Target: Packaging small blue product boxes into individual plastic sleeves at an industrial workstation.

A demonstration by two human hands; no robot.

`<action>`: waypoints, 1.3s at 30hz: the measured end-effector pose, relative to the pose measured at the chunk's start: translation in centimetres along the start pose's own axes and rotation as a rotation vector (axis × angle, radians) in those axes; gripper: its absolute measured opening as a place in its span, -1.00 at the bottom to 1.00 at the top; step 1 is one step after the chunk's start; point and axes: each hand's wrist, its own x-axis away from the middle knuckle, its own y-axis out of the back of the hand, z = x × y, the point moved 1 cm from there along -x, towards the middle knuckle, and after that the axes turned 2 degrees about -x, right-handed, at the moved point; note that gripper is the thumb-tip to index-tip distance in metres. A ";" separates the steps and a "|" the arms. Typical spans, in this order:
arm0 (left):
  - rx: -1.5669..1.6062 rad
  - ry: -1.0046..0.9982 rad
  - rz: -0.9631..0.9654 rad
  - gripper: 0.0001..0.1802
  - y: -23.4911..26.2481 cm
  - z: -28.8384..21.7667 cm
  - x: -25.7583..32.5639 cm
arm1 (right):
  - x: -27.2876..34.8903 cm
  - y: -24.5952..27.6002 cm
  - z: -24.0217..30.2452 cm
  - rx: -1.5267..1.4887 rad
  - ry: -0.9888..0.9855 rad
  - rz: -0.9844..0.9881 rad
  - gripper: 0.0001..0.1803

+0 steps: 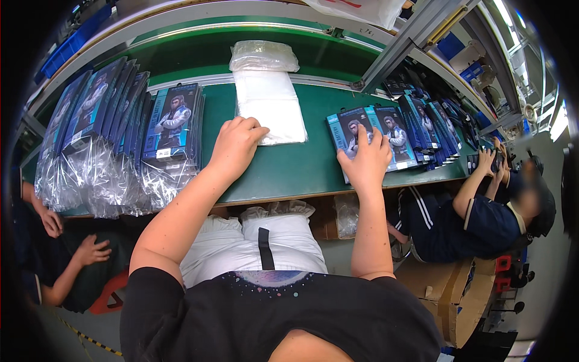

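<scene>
In front of me a stack of flat white plastic bags (271, 102) lies on the green tabletop. My left hand (238, 145) rests at its near left edge, fingers curled and closed on the edge of a bag; the thumb tip is hard to see. My right hand (367, 158) is on a dark blue box (342, 130) with a printed figure, its fingers over the front face and the thumb at the left edge. This box is the leftmost of a leaning row of similar boxes (425, 123).
At the left stand several matching boxes in clear bags (172, 123), loose bag ends hanging over the table edge. A rolled clear wrapper (263, 56) lies behind the white stack. A metal post (416, 36) rises at back right. Co-workers sit on both sides; a cardboard carton (443, 295) is right.
</scene>
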 end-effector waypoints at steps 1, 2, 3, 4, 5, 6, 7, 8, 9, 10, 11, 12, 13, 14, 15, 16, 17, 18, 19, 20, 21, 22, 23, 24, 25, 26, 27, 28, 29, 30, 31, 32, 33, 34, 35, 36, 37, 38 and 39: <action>0.028 0.029 0.013 -0.74 0.1 0.0 -0.1 | 0.2 0.2 0.1 -0.108 0.012 0.057 -0.14; 0.027 0.028 0.012 -0.74 0.0 0.0 0.0 | 0.2 0.6 0.5 -0.216 0.027 0.114 -0.09; 0.076 0.045 -0.014 -0.73 -0.1 0.1 0.2 | 0.3 0.8 1.2 -0.350 -0.088 0.342 -0.04; 0.126 0.060 -0.042 -0.73 0.0 0.0 0.3 | 1.4 -0.2 2.1 -0.397 -0.085 0.277 -0.05; 0.125 0.061 -0.046 -0.73 0.1 -0.2 0.3 | 2.0 -1.3 2.2 -0.349 -0.051 0.194 -0.06; 0.170 0.050 -0.069 -0.73 0.4 -0.4 0.3 | 2.3 -2.0 2.2 -0.299 -0.018 0.110 -0.06; 0.214 0.045 -0.088 -0.73 0.7 -0.6 0.5 | 2.2 -1.7 2.2 -0.301 -0.013 0.113 -0.06; 0.212 0.050 -0.089 -0.73 0.7 -0.6 0.6 | 1.8 -1.3 2.1 -0.381 -0.074 0.158 -0.07; 0.230 0.037 -0.116 -0.72 0.6 -0.5 0.6 | 1.5 -0.7 2.0 -0.460 -0.137 0.204 -0.08; 0.246 0.018 -0.145 -0.71 0.6 -0.3 0.4 | 0.9 -0.1 1.9 -0.500 -0.179 0.227 -0.11; 0.245 0.017 -0.147 -0.71 0.6 -0.1 0.5 | 0.7 0.5 2.0 -0.524 -0.202 0.213 -0.08; 0.261 0.038 -0.134 -0.71 0.7 -0.1 0.6 | 0.7 0.8 1.9 -0.548 -0.225 0.199 -0.06; 0.279 0.060 -0.125 -0.72 0.6 -0.1 0.7 | 0.6 0.4 1.6 -0.546 -0.222 0.196 -0.06; 0.280 0.060 -0.128 -0.72 0.6 -0.2 0.6 | 0.7 -0.3 1.0 -0.679 -0.317 0.136 -0.03; 0.296 0.064 -0.134 -0.72 0.7 -0.3 0.5 | 0.6 -0.8 0.4 -0.812 -0.413 0.076 0.01; 0.312 0.071 -0.133 -0.71 0.8 -0.4 0.7 | 0.3 -0.1 0.1 -0.914 -0.497 0.210 -0.06; 0.314 0.076 -0.128 -0.71 0.8 -0.4 0.7 | 0.2 -1.1 -0.8 -1.107 -0.526 0.314 -0.15; 0.318 0.057 -0.147 -0.73 0.8 -0.5 0.5 | 0.4 -2.0 -1.5 -1.299 -0.553 0.421 -0.25; 0.320 0.038 -0.168 -0.75 0.7 -0.4 0.4 | 0.0 -0.4 -0.9 -1.531 -0.562 0.458 -0.40; 0.319 0.044 -0.165 -0.75 0.5 -0.1 0.4 | 0.2 -1.7 -1.6 -1.672 -0.607 0.452 -0.52; 0.326 0.035 -0.167 -0.78 0.3 0.2 0.5 | 0.4 -1.5 -1.3 -1.882 -0.575 0.536 -0.53; 0.334 0.025 -0.169 -0.81 0.2 0.3 0.4 | 0.7 -0.9 -1.0 -2.091 -0.538 0.617 -0.55; 0.335 0.029 -0.165 -0.81 0.1 0.4 0.4 | 0.8 -0.6 -0.3 -2.202 -0.530 0.687 -0.60; 0.343 0.043 -0.160 -0.84 0.2 0.4 0.3 | 0.9 -0.2 0.6 -2.297 -0.470 0.769 -0.55; 0.354 0.052 -0.152 -0.88 0.2 0.3 0.1 | 1.3 0.2 1.7 -2.349 -0.477 0.841 -0.49; 0.354 0.054 -0.147 -0.88 0.1 0.3 0.0 | 1.6 0.4 3.0 -2.401 -0.480 0.918 -0.43; 0.391 0.058 -0.148 -0.89 0.1 0.3 -0.1 | 1.8 0.5 4.0 -2.404 -0.460 1.014 -0.37; 0.427 0.061 -0.147 -0.89 0.1 0.2 -0.2 | 1.9 0.5 5.0 -2.406 -0.439 1.108 -0.30; 0.427 0.061 -0.141 -0.89 0.2 0.1 -0.3 | 1.7 0.5 5.7 -2.356 -0.419 1.183 -0.27; 0.499 0.103 -0.132 -0.88 0.2 -0.1 -0.4 | 1.5 0.0 6.2 -2.330 -0.392 1.213 -0.28; 0.568 0.146 -0.125 -0.86 0.2 -0.1 -0.4 | 1.2 0.0 6.9 -2.366 -0.386 1.217 -0.28; 0.566 0.145 -0.122 -0.86 0.1 0.1 -0.3 | 0.9 0.1 7.3 -2.402 -0.380 1.219 -0.28; 0.662 0.197 -0.080 -0.85 -0.4 0.3 0.0 | 0.4 0.3 7.4 -2.406 -0.380 1.217 -0.28; 0.756 0.251 -0.041 -0.84 -0.5 0.6 0.1 | -0.3 0.6 7.5 -2.373 -0.349 1.243 -0.29; 0.741 0.302 -0.019 -0.87 -0.4 0.8 0.4 | -0.6 0.8 7.5 -2.339 -0.317 1.270 -0.29; 0.737 0.301 -0.021 -0.87 -0.4 1.0 0.6 | -0.6 0.9 7.4 -2.341 -0.312 1.271 -0.29; 0.858 0.492 0.009 -0.89 -0.5 1.1 0.7 | -0.4 1.0 7.0 -2.273 -0.321 1.206 -0.30; 0.976 0.685 0.039 -0.90 -0.5 1.1 0.7 | -0.3 1.1 6.6 -2.204 -0.329 1.142 -0.31; 0.968 0.713 0.050 -0.88 -0.2 1.1 0.7 | -0.3 1.0 6.1 -2.181 -0.360 1.169 -0.33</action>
